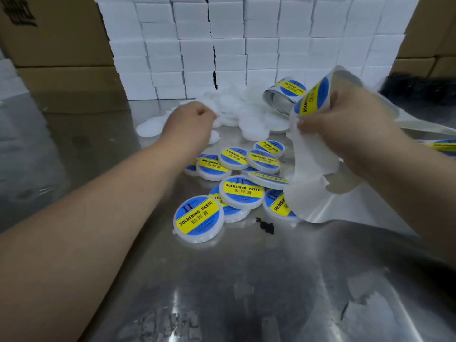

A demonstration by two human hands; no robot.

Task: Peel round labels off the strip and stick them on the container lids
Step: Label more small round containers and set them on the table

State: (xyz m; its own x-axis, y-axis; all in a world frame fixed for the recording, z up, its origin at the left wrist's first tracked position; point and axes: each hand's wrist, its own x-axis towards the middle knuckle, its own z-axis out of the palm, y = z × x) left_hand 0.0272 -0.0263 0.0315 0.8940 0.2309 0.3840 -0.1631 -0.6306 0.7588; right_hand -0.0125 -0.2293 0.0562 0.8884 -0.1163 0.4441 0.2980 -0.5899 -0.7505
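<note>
I count ten or so labelled lids [241,191] heaped on the steel table [246,280], blue-and-yellow faces up, so that part is done. Behind them a pile of blank lids [249,114] waits against the white boxes [197,45], so plenty is left. The right hand [345,114] grips the strip [311,169], fingers curled round it, with the next label [312,98] just above them; spent backing hangs below. The left hand [195,117] is at the blank pile, fingers curled in; whether it has a lid, I cannot tell. The roll [283,93] beyond carries more labels.
</note>
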